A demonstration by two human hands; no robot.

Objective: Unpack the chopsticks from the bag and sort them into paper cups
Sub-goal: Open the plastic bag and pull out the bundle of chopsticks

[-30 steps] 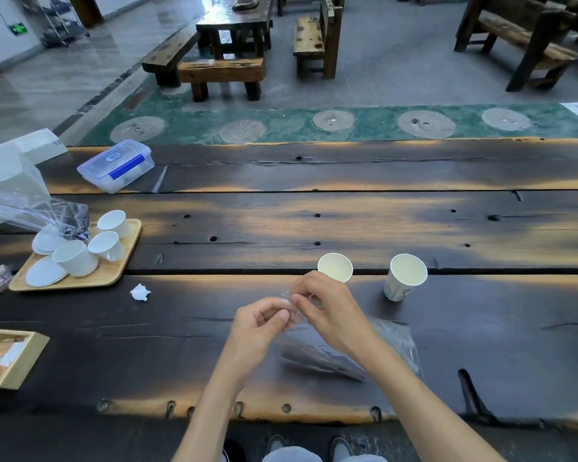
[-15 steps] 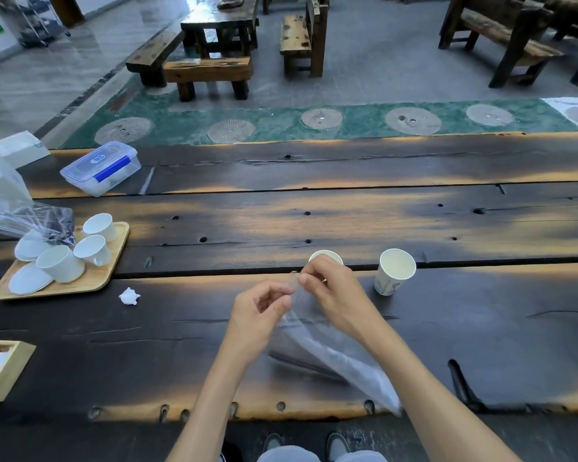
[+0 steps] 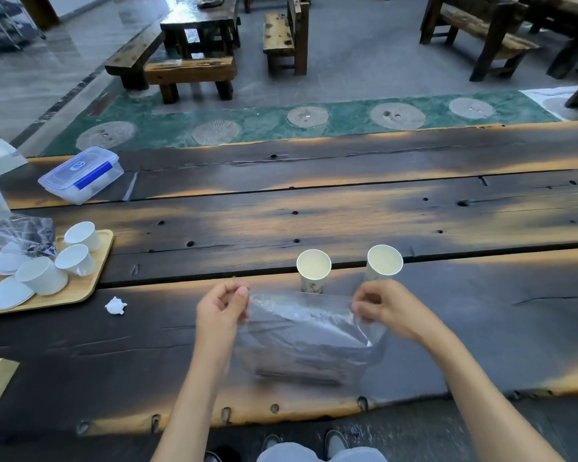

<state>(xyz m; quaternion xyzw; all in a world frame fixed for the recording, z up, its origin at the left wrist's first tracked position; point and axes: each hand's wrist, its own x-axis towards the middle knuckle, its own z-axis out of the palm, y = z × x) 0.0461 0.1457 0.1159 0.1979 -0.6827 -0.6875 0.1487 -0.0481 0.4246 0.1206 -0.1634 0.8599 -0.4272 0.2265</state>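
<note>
The left hand (image 3: 222,310) pinches the top left corner of the clear bag (image 3: 309,338), thumb pressed to curled fingers on the film; the right hand (image 3: 386,308) pinches the top right corner the same way, so the bag's mouth edge is stretched taut between them; the bag hangs below that edge, its bottom on or just above the dark wooden table (image 3: 347,221), which I cannot tell; inside it, low down, lie dark chopsticks (image 3: 301,375), blurred through the wrinkled plastic so that their number is unclear; they sit well beneath both sets of fingertips; half a second ago the hands were close together at the bag's top, and now they are drawn wide apart with the bag spread flat facing the camera; just behind the bag stand two upright paper cups, the left cup (image 3: 313,266) with its base hidden by the film, the right cup (image 3: 384,261) partly covered by the right hand; further left a wooden tray (image 3: 90,278) carries white cups, near a crumpled white scrap (image 3: 115,305)
</note>
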